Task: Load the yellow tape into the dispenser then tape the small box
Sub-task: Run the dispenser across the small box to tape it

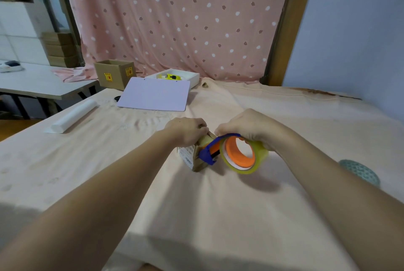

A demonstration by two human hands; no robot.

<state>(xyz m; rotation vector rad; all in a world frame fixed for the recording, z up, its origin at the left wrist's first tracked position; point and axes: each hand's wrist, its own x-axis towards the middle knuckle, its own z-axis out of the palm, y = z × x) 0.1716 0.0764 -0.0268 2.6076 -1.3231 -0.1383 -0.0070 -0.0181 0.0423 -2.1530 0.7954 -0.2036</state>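
A small cardboard box [192,156] with a white label stands on the peach cloth in the middle. My left hand [188,129] presses down on its top from the left. My right hand [251,126] grips a dispenser [211,148] with a blue frame and an orange hub. A roll of yellow tape [244,157] sits on that hub. The blue front end touches the box's right side. A strip of yellowish tape lies over the box top, partly hidden by my fingers.
A lilac board [155,93] and a white tray [192,77] holding yellow items lie at the back. A larger open carton [114,74] stands back left. A white paper roll [74,115] lies at the left, and a teal patterned object [359,172] at the right.
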